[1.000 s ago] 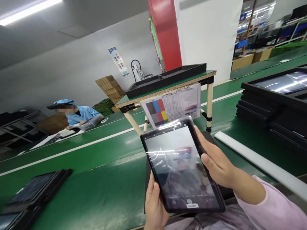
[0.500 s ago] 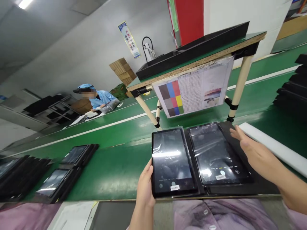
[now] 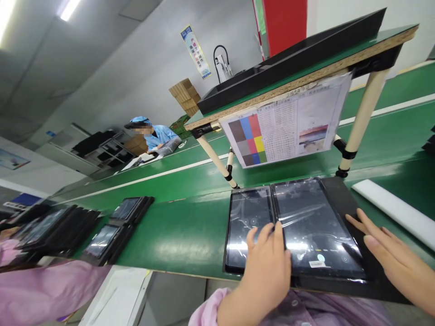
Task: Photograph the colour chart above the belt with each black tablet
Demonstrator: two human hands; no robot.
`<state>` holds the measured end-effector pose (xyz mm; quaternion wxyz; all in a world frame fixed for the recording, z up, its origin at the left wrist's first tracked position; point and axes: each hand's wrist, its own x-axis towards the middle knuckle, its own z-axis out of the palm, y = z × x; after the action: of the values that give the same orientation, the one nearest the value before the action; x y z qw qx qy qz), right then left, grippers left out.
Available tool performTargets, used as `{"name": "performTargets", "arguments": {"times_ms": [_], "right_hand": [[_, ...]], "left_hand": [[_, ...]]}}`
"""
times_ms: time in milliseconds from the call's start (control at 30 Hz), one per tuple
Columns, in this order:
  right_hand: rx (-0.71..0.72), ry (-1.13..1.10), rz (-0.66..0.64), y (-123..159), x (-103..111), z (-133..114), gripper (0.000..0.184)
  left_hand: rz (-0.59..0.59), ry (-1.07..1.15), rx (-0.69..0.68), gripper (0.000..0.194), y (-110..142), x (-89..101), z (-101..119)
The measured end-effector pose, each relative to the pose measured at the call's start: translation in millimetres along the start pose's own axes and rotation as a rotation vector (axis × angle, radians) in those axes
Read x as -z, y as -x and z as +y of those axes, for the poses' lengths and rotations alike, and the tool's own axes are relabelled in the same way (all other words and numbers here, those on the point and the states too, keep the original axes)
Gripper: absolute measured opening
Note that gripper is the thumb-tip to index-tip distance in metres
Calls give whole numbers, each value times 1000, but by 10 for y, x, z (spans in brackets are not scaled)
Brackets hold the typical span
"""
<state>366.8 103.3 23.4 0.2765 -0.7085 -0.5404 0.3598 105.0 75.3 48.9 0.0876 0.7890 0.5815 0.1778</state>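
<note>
At the far left of the frame, a pink cloth [image 3: 44, 292] is laid along the near edge of a green conveyor belt [image 3: 176, 240]. Stacks of black trays [image 3: 81, 228] are placed on the belt just beyond it, with tablet screens showing in the top ones. Toward the upper left, a co-worker in a blue smock [image 3: 163, 138] is seen farther down the belt, with a plastic-wrapped item held in front.

At lower centre, a left tablet [image 3: 248, 213] and a right tablet [image 3: 312, 213] are laid side by side, screens up, in a black tray [image 3: 340, 188] on the belt. Clear film is on both, and a small label [image 3: 317, 264] is visible at the near edge of the right one. Neither tablet is lifted. The left hand [image 3: 267, 271] is laid flat over the near edge of the tablets, with the fingers spread and nothing pinched. The right hand [image 3: 396, 260] is open at lower right, its fingers spread on the tray beside the right tablet. Above, a colour chart [image 3: 285, 129] hangs from a shelf, and a white foam strip [image 3: 397, 217] lies on the belt at the right.
</note>
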Motion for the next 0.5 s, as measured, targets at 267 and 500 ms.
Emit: {"name": "performTargets", "arguments": {"times_ms": [267,500], "right_hand": [[-59,-325,-24,39,-109,158,97],[-94,-517,13,-93,136,40,80]], "left_hand": [[-250,81,39,61,-208,-7,314],[-144,616,173,75,-69,-96,406]]}}
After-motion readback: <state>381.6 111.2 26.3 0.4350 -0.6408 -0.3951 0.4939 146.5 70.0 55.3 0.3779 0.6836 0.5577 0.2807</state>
